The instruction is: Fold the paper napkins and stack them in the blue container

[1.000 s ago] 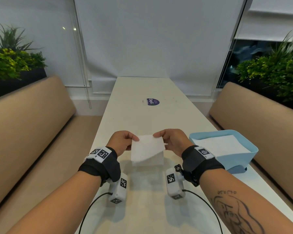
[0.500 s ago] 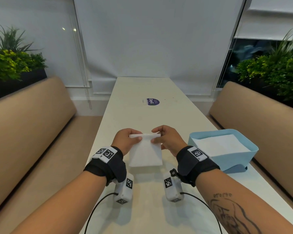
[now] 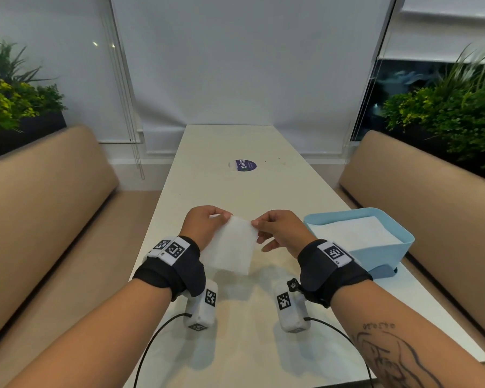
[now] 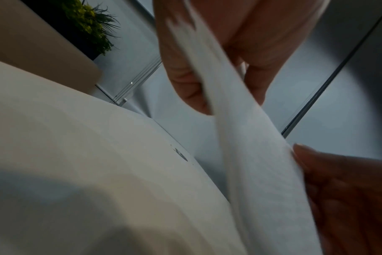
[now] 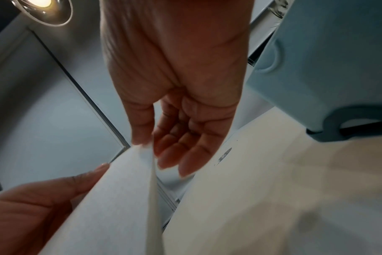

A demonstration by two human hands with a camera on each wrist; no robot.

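Long pale surface between two seats. Left hand and right hand each pinch a top corner of the napkin, which hangs clear of the surface. Folding seems under way. The next move calls for aligned edges, then transfer to the container at 3 o'clock.

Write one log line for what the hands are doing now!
left hand: pinches napkin corner | right hand: pinches other corner | blue container: napkin stack inside
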